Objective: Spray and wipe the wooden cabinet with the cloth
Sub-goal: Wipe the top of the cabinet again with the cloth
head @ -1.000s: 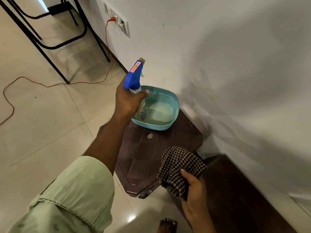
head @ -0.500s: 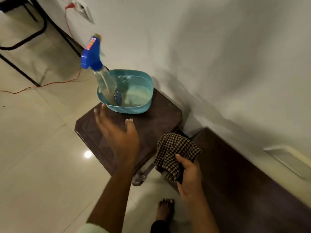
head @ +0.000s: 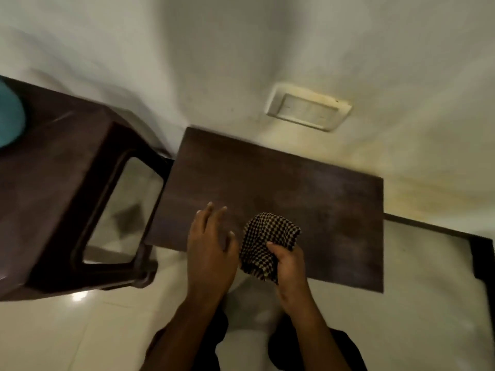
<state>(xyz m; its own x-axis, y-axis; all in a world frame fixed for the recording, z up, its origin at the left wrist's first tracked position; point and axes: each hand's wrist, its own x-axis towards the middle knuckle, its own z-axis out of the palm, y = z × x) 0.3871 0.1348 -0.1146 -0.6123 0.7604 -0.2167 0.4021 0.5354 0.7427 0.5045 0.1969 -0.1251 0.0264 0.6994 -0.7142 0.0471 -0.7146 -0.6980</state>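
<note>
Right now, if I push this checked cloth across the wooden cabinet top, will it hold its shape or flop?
Probably floppy: the checked cloth hangs crumpled from the right hand, so it should bunch rather than stay flat. It seems light, since a loose grip carries it. The wooden cabinet top looks flat and smooth, so it will likely glide easily.

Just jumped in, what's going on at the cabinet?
A person stands over the wooden cabinet. The right hand grips the checked cloth over its top, near the front edge; whether cloth touches wood is unclear. The left hand is open beside it, holding nothing. A dark stool with a teal basket stands to the left.
</note>
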